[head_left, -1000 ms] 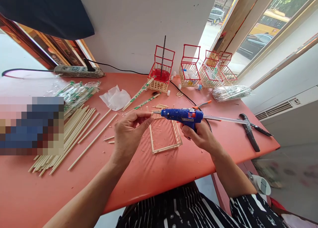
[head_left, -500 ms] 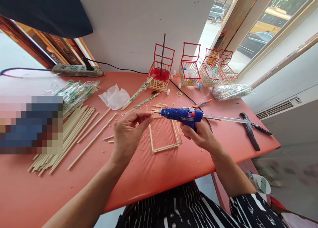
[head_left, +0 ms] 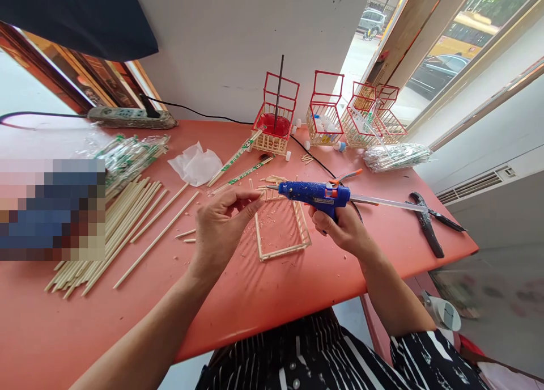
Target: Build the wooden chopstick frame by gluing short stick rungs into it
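Note:
My right hand (head_left: 338,228) is wrapped round the handle of a blue glue gun (head_left: 314,195), which has a long clear glue stick (head_left: 386,202) in its rear. The gun's metal nozzle points left, close to the fingertips of my left hand (head_left: 225,223). Thumb and forefinger of that hand are pinched together on something too small to make out. Below and between the hands, a rectangular frame of light wooden sticks (head_left: 283,253) lies on the red table (head_left: 238,322), with small crumbs scattered inside it.
Loose chopsticks (head_left: 114,237) lie at left beside wrapped bundles (head_left: 131,157). White tissue (head_left: 195,164), red-rimmed stick baskets (head_left: 276,135) and a power strip (head_left: 131,118) are at the back. Orange-handled pliers (head_left: 351,176) and a black-handled tool (head_left: 427,225) lie at right.
The glue gun and my right hand have shifted slightly right, so the nozzle has drawn back a little from my left fingertips. My left hand has barely moved.

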{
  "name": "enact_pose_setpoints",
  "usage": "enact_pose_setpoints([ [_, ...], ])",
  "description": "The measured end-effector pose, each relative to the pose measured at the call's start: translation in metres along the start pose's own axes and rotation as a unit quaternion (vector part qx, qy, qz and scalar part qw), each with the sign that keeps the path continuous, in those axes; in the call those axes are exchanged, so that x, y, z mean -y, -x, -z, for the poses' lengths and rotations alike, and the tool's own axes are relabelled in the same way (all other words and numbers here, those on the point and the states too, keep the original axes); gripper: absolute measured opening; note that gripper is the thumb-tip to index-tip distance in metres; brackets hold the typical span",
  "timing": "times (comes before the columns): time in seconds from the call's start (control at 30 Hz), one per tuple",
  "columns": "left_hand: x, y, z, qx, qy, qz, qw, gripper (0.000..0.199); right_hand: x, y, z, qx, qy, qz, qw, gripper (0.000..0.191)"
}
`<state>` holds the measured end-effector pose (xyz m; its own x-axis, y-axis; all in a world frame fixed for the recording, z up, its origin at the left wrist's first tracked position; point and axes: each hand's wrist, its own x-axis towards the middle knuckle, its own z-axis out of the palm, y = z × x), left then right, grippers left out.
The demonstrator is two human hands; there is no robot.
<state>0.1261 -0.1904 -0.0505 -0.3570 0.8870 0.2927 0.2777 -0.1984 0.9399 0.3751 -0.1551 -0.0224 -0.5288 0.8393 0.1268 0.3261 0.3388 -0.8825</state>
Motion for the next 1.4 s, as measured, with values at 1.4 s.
enact_pose_setpoints([
  [1.4, 0.0005, 0.0002, -0.0025, 0.008, 0.004, -0.023, 1.0, 0.013, 0.0079, 0.0018, 0.0018, 0.013, 0.02, 0.015, 1.0, 0.045],
])
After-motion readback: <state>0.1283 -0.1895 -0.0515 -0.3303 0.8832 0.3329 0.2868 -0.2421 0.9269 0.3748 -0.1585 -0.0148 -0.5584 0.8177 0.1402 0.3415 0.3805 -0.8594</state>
